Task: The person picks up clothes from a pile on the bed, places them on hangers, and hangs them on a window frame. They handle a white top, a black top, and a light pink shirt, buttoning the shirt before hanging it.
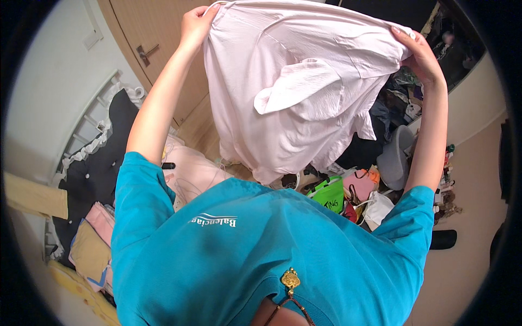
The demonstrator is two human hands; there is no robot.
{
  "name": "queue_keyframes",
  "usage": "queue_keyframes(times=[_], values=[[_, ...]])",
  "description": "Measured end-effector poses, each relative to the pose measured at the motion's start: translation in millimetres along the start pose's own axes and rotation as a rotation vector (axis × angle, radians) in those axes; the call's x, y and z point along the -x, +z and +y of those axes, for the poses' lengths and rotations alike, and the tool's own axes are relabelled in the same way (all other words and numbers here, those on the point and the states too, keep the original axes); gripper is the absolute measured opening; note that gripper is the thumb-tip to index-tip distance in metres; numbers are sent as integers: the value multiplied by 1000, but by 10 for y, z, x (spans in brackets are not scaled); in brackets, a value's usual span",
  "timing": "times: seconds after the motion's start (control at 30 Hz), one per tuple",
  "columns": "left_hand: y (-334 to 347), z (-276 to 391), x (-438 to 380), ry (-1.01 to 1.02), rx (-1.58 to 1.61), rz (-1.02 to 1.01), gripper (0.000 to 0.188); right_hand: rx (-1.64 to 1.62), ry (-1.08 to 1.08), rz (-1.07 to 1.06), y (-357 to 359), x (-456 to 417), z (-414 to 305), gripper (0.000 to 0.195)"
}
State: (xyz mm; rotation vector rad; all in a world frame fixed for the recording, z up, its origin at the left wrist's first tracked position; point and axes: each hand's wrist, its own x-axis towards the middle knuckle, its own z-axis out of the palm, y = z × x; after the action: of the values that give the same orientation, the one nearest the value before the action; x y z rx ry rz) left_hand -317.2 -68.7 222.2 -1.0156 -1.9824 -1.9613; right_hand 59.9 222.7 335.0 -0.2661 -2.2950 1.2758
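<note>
A pale pink shirt [240,89] hangs spread out between my two raised hands at the top of the view. My left hand [197,28] pinches its upper left corner between thumb and fingers. At the upper right, my right hand [422,57] grips the opposite corner, where a small white button or bead shows by the thumb. The cloth sags in folds between them. One sleeve [301,87] with a cuff dangles across the middle of the shirt. The lower hem hangs just beyond my chest. Part of the top edge lies near the picture's rim.
Left stands a bed with a dark tufted headboard cushion [87,157], folded clothes [91,252] and a pink cover [195,167]. A wooden door [171,77] is behind. Right are a grey chair [393,159], a green bag [329,194], a white bag [377,210] and heaped dark clothes [359,153].
</note>
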Motion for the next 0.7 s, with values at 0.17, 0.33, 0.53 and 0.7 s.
queue_keyframes(times=[0.17, 0.33, 0.53, 0.7], values=[[134, -249, 203, 180, -669, 102, 39, -356, 70, 80, 70, -108, -127, 36], [738, 459, 1620, 286, 7, -156, 22, -894, -3, 17, 840, 125, -520, 24], [1503, -179, 2877, 14, -150, -288, 57, -1039, -119, -13, 1098, 128, -739, 18], [1573, -967, 2618, -343, 569, -368, 36, -850, -83, 412, 621, -17, -253, 33]])
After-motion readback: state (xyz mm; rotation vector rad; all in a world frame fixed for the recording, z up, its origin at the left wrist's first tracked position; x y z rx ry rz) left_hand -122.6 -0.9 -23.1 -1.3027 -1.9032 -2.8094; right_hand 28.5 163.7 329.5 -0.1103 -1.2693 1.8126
